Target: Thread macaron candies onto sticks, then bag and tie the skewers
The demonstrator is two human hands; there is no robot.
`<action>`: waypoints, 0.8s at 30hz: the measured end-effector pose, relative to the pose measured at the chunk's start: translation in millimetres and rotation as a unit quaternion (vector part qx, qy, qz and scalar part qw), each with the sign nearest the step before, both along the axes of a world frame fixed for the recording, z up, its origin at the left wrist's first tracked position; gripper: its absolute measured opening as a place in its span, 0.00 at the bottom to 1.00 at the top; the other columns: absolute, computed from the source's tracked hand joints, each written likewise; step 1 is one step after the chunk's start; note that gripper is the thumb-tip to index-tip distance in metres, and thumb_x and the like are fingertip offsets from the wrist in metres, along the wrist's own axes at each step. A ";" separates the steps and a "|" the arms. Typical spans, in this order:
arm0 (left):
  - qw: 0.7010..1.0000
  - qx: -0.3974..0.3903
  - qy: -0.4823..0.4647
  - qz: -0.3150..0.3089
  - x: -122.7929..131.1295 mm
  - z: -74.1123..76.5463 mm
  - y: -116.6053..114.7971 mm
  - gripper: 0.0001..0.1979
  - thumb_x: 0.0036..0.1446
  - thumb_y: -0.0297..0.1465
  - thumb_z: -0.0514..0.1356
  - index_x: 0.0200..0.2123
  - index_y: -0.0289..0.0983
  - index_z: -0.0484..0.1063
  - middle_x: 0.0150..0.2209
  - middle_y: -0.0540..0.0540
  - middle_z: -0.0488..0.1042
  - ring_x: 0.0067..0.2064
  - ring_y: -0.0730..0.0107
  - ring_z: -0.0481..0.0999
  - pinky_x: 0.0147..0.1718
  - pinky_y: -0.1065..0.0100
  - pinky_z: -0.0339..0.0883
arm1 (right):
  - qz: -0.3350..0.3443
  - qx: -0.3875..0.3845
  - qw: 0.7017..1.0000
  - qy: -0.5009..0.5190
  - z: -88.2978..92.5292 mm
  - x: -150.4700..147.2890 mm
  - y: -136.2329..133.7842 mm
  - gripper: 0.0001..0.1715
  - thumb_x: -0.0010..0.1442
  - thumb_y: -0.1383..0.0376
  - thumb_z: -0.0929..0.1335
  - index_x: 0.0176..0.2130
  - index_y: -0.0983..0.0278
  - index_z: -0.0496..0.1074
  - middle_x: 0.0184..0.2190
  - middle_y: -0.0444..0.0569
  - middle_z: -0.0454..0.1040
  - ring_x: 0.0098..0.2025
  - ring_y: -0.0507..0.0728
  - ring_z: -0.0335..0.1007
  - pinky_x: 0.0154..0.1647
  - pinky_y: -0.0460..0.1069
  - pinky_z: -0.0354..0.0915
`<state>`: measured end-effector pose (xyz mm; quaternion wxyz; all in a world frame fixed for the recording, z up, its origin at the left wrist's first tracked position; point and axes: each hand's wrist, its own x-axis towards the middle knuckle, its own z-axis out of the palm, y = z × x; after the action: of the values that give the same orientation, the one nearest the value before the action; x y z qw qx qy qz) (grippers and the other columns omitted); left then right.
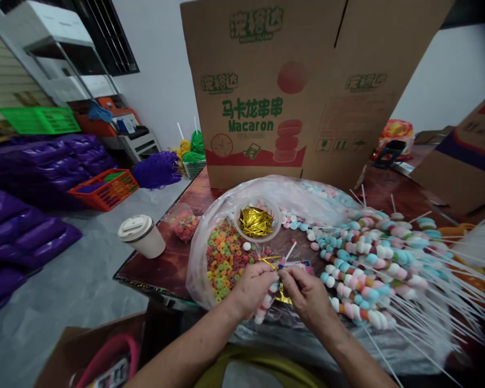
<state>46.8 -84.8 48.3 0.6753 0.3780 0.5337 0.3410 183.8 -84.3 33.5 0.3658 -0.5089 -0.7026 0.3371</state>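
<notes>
Olive-yellow cloth clothing (pixel 210 373) lies closest, below two bare forearms (pixel 194 342). Left hand (pixel 253 291) and right hand (pixel 307 295) meet with fingertips pinched around the upper part of a slim skewer of round pastel candies (pixel 262 312), whose pink and white pieces show just below them. A narrow shiny gold foil tie (pixel 270 263) crosses at the pinch (which fingertips press foil and which the skewer, I cannot tell). The skewer is probably light, its candies soft and easily dented, so a hold near its end, off the candies, looks safest; the foil should be thin, slick and pliable. Just beyond stands a round clear plastic tub (pixel 277 222) of gold foil strips (pixel 256 221); leftward lie multicoloured ring-shaped candies (pixel 225 253), rightward a heap of pastel candy skewers on white sticks (pixel 361 258)
</notes>
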 end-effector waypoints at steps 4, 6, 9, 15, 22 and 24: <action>0.999 0.012 0.023 -0.031 -3.0 0.2 -5.8 0.14 0.49 0.42 0.55 0.23 0.37 0.63 0.13 0.56 0.58 0.09 0.81 0.54 0.06 0.77 0.49 | 0.009 0.016 0.999 -0.035 1.5 -0.5 1.5 0.19 0.58 0.55 0.58 0.21 0.62 0.58 0.17 0.41 0.58 0.21 0.50 0.53 0.22 0.44 0.52; 0.999 0.044 0.021 -0.015 -2.6 0.7 -8.6 0.16 0.49 0.43 0.54 0.22 0.36 0.62 0.14 0.56 0.59 0.10 0.82 0.55 0.06 0.77 0.48 | 0.004 -0.001 0.999 -0.040 1.1 -1.6 1.7 0.18 0.58 0.55 0.58 0.21 0.62 0.58 0.17 0.41 0.59 0.21 0.50 0.54 0.22 0.45 0.52; 0.994 0.107 0.009 0.012 -3.0 0.7 -11.2 0.17 0.49 0.42 0.56 0.18 0.35 0.61 0.15 0.55 0.58 0.10 0.83 0.55 0.07 0.78 0.47 | -0.020 -0.044 0.999 -0.003 4.7 -1.6 -1.6 0.14 0.56 0.56 0.60 0.28 0.63 0.63 0.20 0.42 0.64 0.24 0.51 0.58 0.24 0.44 0.56; 0.965 -0.084 -0.216 -0.123 -18.7 -12.8 -9.8 0.14 0.40 0.38 0.60 0.17 0.33 0.64 0.12 0.50 0.63 0.10 0.76 0.61 0.06 0.73 0.56 | 0.165 -0.024 0.986 -0.003 40.1 5.6 -10.8 0.12 0.59 0.61 0.61 0.27 0.62 0.67 0.22 0.43 0.68 0.26 0.51 0.63 0.28 0.44 0.58; 0.934 -0.095 -0.339 -0.063 -21.9 -16.0 -7.9 0.23 0.36 0.27 0.65 0.39 0.36 0.65 0.23 0.51 0.70 0.20 0.75 0.70 0.18 0.74 0.63 | 0.184 0.005 0.982 -0.049 28.9 2.0 -5.6 0.16 0.60 0.60 0.59 0.25 0.64 0.65 0.20 0.43 0.66 0.23 0.50 0.60 0.24 0.44 0.56; 0.953 -0.069 -0.293 0.019 -17.0 -14.4 -8.8 0.27 0.38 0.28 0.65 0.45 0.39 0.61 0.24 0.54 0.68 0.18 0.80 0.66 0.18 0.76 0.60 | 0.100 0.053 0.989 -0.094 15.9 -0.3 -5.2 0.15 0.61 0.61 0.58 0.25 0.63 0.62 0.20 0.43 0.64 0.23 0.50 0.59 0.23 0.44 0.55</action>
<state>29.8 -93.6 33.9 0.8200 0.2038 0.3413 0.4118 183.4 -89.4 49.4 0.2888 -0.4452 -0.7983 0.2847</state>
